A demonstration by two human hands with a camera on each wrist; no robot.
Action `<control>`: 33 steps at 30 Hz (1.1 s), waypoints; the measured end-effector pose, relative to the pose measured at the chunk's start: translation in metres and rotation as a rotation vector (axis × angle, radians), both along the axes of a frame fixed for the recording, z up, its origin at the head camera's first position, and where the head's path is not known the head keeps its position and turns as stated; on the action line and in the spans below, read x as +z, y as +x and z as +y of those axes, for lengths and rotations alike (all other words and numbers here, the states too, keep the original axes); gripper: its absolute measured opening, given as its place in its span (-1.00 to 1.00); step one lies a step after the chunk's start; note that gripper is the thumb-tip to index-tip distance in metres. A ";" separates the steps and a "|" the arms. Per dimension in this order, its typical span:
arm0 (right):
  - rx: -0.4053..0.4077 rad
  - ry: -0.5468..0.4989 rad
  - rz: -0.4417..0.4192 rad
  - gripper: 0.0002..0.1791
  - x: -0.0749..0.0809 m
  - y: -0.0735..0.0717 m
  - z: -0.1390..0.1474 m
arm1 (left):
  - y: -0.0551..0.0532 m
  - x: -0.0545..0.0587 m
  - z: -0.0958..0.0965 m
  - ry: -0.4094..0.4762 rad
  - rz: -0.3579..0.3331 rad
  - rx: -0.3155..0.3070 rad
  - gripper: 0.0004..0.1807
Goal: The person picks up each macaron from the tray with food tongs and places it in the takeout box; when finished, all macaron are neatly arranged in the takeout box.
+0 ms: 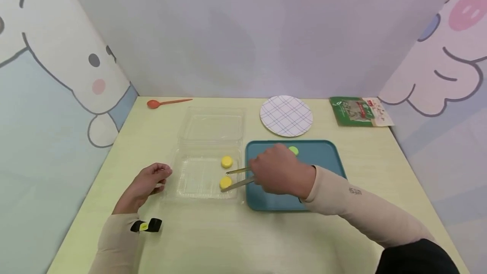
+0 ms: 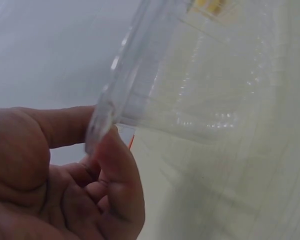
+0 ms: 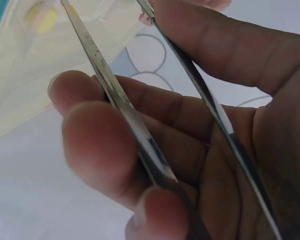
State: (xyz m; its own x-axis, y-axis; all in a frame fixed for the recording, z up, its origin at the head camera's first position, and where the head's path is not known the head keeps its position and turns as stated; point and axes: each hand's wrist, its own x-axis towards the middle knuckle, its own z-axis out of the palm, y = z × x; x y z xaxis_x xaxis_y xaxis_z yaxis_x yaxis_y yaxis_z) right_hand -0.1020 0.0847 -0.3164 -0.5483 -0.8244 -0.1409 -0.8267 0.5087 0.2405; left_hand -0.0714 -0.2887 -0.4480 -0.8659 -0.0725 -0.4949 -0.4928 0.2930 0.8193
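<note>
A clear plastic container (image 1: 198,179) stands with its hinged lid (image 1: 213,128) folded back. My left hand (image 1: 148,183) pinches the container's left rim between thumb and finger, as the left wrist view shows. Two round yellow pieces (image 1: 226,162) are inside, near the right wall. In my right hand (image 1: 279,170) are metal tongs (image 1: 240,184), their arms spread apart. The tips reach into the container, around the nearer yellow piece (image 1: 225,181); whether they touch it I cannot tell. A light-green round piece (image 1: 294,150) lies on the blue tray (image 1: 323,151), partly hidden by my right hand.
Behind the tray sits a checked paper plate (image 1: 286,115). A green food pouch (image 1: 359,112) lies at the back right, an orange spoon (image 1: 154,104) at the back left. Walls enclose the table (image 1: 213,240) at the back and both sides.
</note>
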 end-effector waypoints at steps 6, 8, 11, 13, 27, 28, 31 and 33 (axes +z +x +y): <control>-0.010 -0.063 -0.002 -0.65 -0.004 -0.003 0.012 | 0.002 -0.001 -0.001 -0.005 -0.005 0.005 -0.66; -0.007 -0.109 0.021 -0.62 -0.010 -0.003 0.017 | 0.002 -0.001 -0.001 -0.005 0.001 0.002 -0.65; -0.012 -0.194 0.040 -0.59 -0.025 -0.003 0.025 | 0.003 0.000 -0.001 -0.008 0.009 0.002 -0.65; -0.031 -0.255 0.027 -0.59 -0.037 -0.003 0.029 | 0.003 0.000 -0.001 -0.008 0.011 0.002 -0.65; -0.309 -0.584 -0.283 -0.56 -0.093 0.003 0.061 | 0.002 0.002 0.000 0.004 0.011 0.001 -0.65; -0.320 -0.605 -0.287 -0.55 -0.095 0.004 0.064 | 0.001 0.002 0.000 0.006 0.011 0.002 -0.66; -0.333 -0.656 -0.269 -0.53 -0.101 0.005 0.075 | 0.001 0.002 0.001 0.011 0.008 0.004 -0.67; -0.335 -0.680 -0.238 -0.52 -0.106 0.006 0.084 | 0.000 0.002 0.002 0.013 0.006 0.007 -0.67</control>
State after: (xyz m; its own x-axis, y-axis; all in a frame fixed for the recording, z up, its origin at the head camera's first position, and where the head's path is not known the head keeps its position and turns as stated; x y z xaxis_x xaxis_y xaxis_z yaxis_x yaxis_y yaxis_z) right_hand -0.0956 0.1682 -0.4226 -0.8005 -0.5686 0.1894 -0.5940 0.7111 -0.3761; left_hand -0.0710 -0.2871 -0.4462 -0.8683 -0.0723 -0.4907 -0.4899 0.2793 0.8258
